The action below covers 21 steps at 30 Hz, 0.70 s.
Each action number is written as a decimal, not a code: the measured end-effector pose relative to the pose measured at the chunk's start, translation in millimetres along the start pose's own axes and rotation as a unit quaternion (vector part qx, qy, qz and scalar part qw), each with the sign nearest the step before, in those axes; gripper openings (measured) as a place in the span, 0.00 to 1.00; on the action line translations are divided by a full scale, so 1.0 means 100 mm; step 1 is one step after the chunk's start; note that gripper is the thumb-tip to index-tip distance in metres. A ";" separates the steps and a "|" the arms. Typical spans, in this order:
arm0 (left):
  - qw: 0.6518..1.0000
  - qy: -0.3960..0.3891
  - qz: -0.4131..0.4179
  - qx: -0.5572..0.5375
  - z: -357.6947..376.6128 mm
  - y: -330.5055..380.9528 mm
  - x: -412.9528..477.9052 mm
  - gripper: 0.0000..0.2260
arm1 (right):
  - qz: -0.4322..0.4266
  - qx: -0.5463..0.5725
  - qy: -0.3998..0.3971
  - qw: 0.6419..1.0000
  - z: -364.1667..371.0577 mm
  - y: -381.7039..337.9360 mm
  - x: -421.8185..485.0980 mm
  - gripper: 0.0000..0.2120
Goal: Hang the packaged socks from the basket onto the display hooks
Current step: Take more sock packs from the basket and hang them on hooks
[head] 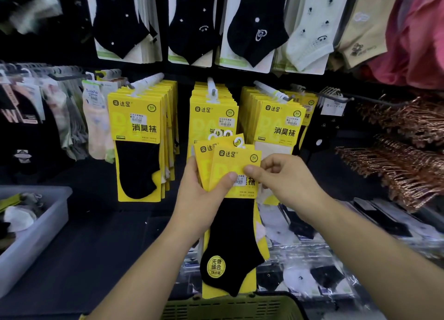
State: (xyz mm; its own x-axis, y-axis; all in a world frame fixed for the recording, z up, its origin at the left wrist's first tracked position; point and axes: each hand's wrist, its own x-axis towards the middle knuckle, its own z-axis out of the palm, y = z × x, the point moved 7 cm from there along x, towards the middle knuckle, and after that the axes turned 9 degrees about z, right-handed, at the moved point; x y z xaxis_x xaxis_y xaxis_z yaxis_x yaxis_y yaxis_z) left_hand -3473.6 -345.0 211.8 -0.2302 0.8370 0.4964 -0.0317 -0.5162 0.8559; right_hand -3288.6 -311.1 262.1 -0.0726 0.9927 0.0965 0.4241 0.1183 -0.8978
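My left hand (pixel 201 197) grips a fanned stack of yellow sock packs (pixel 230 238), thumb pressed across the front card. The front pack shows a black sock with a round yellow sticker. My right hand (pixel 286 183) pinches the right edge of that front pack's card with thumb and forefinger. White plastic hanger loops (pixel 224 135) stick up from the stack. Behind them, three display hooks carry the same yellow packs: a left row (pixel 138 142), a middle row (pixel 213 113) and a right row (pixel 278 122). The green basket (pixel 230 306) sits at the bottom edge below the packs.
A grey plastic bin (pixel 33 233) with loose items stands at the left. Black and white socks hang on the upper row (pixel 192 24). Copper-coloured hangers (pixel 403 156) jut out at the right. Bagged socks (pixel 312 247) lie on the lower right shelf.
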 end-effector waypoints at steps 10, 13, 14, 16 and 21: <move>0.995 -0.020 -0.029 -0.097 0.06 -0.01 -0.05 0.22 | 0.065 0.175 -0.072 0.980 0.02 0.27 0.06 0.10; 0.994 -0.022 -0.028 -0.099 0.06 -0.02 -0.03 0.22 | 0.068 0.218 -0.085 0.970 0.00 0.30 0.07 0.10; 0.995 -0.023 -0.029 -0.098 0.06 -0.03 -0.03 0.22 | 0.063 0.225 -0.083 0.969 -0.01 0.31 0.08 0.10; 0.995 -0.024 -0.031 -0.094 0.07 -0.05 -0.03 0.23 | 0.059 0.238 -0.080 0.966 -0.03 0.31 0.09 0.10; 0.995 -0.007 -0.033 -0.091 0.03 -0.10 -0.01 0.23 | 0.063 0.243 -0.069 0.966 -0.11 0.37 0.12 0.08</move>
State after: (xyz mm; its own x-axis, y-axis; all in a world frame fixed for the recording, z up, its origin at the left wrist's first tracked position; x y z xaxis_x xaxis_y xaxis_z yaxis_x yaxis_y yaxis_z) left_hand -3470.6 -340.5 203.0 -0.2073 0.8721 0.4432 -0.2213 -0.4831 0.8471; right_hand -3263.8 -294.3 235.3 -0.1813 0.9819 -0.0542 -0.0329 -0.0611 -0.9976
